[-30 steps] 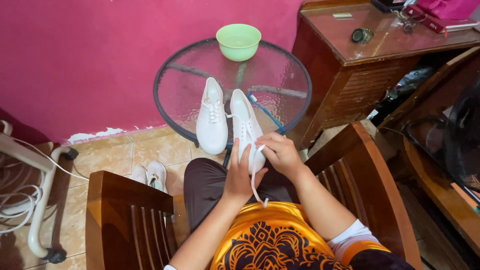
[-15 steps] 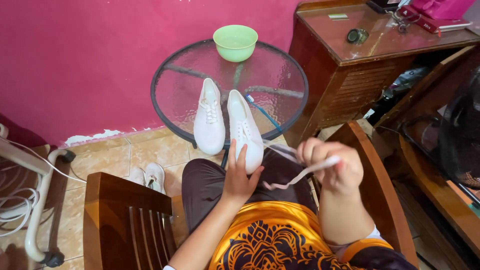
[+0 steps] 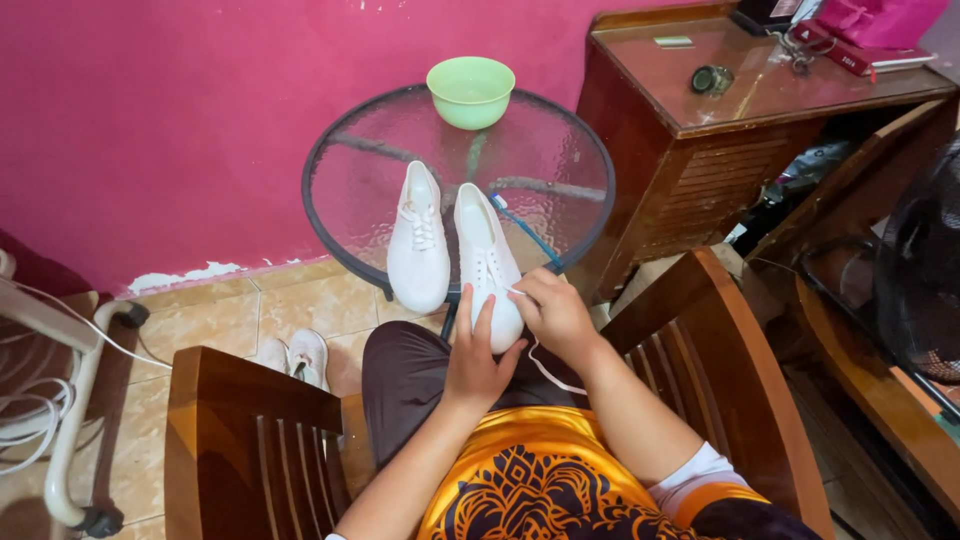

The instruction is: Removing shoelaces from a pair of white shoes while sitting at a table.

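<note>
Back from its outward pull, the right hand now pinches the white lace at the near shoe, which lies at the edge of the round glass table. Her left hand grips that shoe's toe. 1 laced shoe lies just beside it, a green bowl beyond.

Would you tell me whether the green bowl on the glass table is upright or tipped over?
Upright. The green bowl stands on its base near the far rim of the round glass table, its opening facing up. Whether it holds anything I cannot tell.
</note>
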